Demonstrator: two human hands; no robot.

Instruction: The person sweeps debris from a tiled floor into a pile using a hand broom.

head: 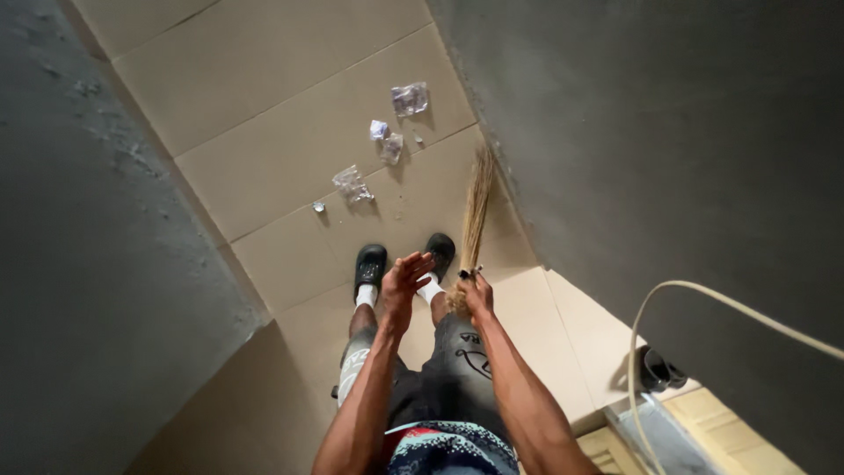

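My right hand (477,293) grips the bound top of a straw hand broom (476,211), whose bristles hang down to the tiled floor beside the right wall. Just left of it, my left hand (402,283) is held out with fingers spread and nothing in it. Both hands hover above my feet in black shoes (370,263) and white socks. Ahead on the tiles lie several crumpled clear plastic wrappers (352,184), the farthest wrapper (410,98) near the wall.
Rough grey walls (105,229) close in on both sides of a narrow beige-tiled floor (290,132). A pale hose (703,295) curves at the right, above a dark shoe (658,369) and a step edge.
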